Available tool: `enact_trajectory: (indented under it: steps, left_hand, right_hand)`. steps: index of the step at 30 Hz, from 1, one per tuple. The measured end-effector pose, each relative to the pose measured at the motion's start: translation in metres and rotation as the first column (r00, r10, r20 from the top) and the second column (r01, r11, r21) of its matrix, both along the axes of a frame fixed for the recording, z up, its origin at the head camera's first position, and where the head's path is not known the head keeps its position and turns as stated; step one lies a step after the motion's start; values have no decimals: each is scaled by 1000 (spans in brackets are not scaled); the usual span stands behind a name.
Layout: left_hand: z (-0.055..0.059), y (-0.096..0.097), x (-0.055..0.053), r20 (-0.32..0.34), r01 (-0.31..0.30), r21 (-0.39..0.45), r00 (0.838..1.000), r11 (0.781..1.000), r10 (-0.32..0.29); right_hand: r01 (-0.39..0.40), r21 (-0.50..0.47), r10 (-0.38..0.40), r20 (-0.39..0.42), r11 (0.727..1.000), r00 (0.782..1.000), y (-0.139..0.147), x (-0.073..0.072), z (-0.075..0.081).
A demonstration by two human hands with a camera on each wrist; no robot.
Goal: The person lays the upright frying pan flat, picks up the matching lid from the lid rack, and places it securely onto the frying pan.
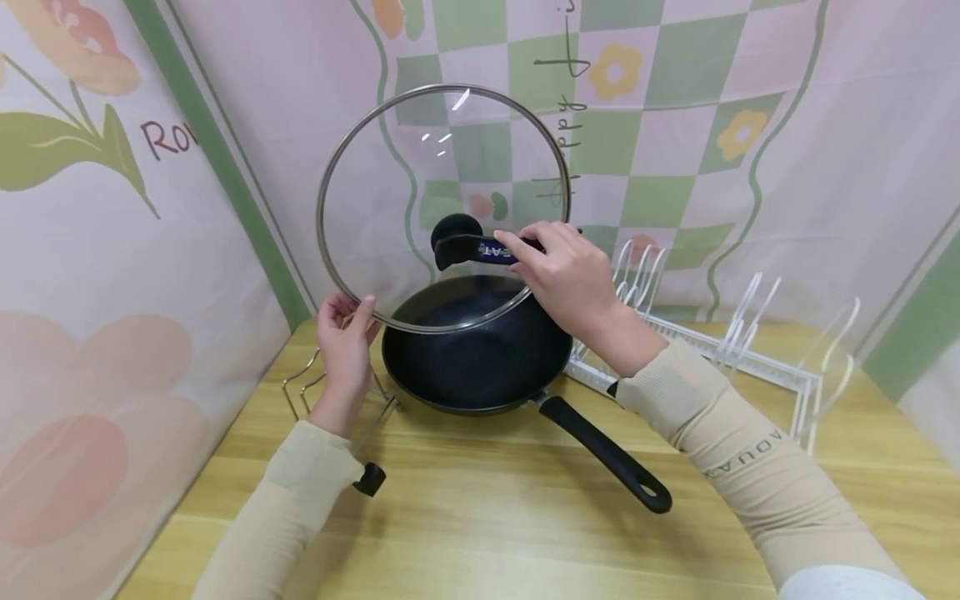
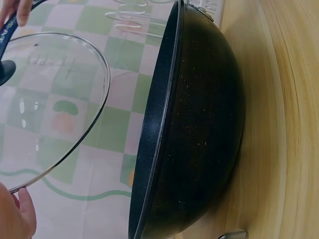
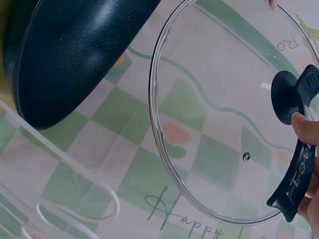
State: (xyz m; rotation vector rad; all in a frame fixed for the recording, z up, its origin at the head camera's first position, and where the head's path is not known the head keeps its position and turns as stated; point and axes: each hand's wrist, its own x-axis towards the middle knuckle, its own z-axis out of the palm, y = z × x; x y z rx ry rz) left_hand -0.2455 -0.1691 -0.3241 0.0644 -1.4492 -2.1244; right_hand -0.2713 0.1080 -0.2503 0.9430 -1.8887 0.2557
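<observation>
A round glass lid (image 1: 420, 183) with a metal rim is held tilted up above a black deep frying pan (image 1: 480, 367). My left hand (image 1: 347, 342) pinches the lid's lower left rim between thumb and fingers. With my right hand (image 1: 566, 271) I grip the lid's black handle (image 1: 459, 248), which carries a printed label; the right wrist view shows the thumb on this handle (image 3: 294, 181) and a small vent hole in the glass. The pan tips toward me on the wooden table, its long black handle (image 1: 607, 454) pointing front right. No contents show inside the pan.
A white wire rack (image 1: 750, 362) with upright loops stands right of the pan. Left of it, partly behind my left wrist, is a bent metal wire stand (image 1: 306, 383). A patterned cloth (image 1: 630, 50) hangs behind the wooden table (image 1: 487, 517) and along its left side.
</observation>
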Motion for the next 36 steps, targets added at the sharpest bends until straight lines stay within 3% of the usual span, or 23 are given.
enact_trajectory:
  steps: [11,21,36]
  left_hand:
    - [0,2,2,65,19,-36,998,999,-16]
    - [-2,2,3,60,27,-52,998,998,-24]
    - [-3,3,4,60,22,-69,998,997,-18]
  right_hand:
    - [-7,37,8,-15,999,1000,3,-1,3]
    - [14,76,-13,-13,997,1000,7,0,4]
    - [-37,55,33,63,998,997,9,0,5]
